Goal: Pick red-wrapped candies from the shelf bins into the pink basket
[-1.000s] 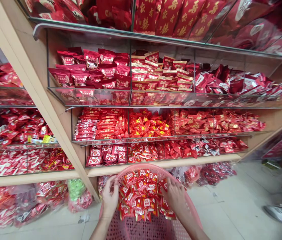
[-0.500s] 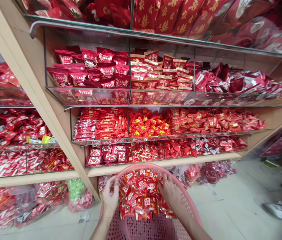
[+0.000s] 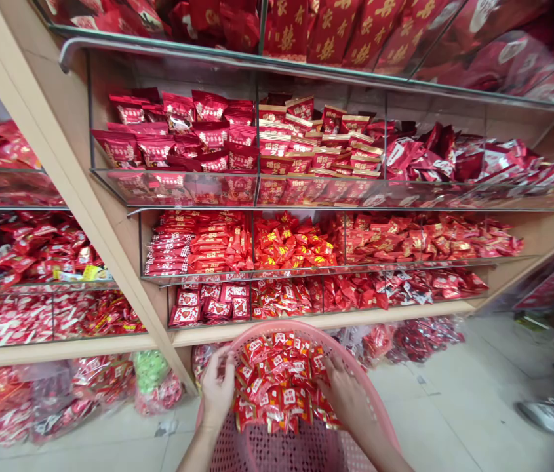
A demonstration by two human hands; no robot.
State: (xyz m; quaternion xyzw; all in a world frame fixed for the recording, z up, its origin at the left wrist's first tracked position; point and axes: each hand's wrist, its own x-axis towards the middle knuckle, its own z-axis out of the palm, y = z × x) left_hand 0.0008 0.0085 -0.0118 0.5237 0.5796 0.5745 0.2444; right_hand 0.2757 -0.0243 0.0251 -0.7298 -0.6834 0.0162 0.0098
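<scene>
Two-handed squeeze on a heap of candies (image 3: 279, 383) in a pink basket (image 3: 301, 326)

Left hand (image 3: 217, 388) and right hand (image 3: 348, 393) are cupped against either side, so the grip is clamped on the heap between the palms. The basket sits right under it and the shelf (image 3: 395, 313) is just past the fingertips. Risk imo: with slick wrappers and a loose squeeze, outer pieces could slip out past the rim onto the floor (image 3: 454, 419).
</scene>
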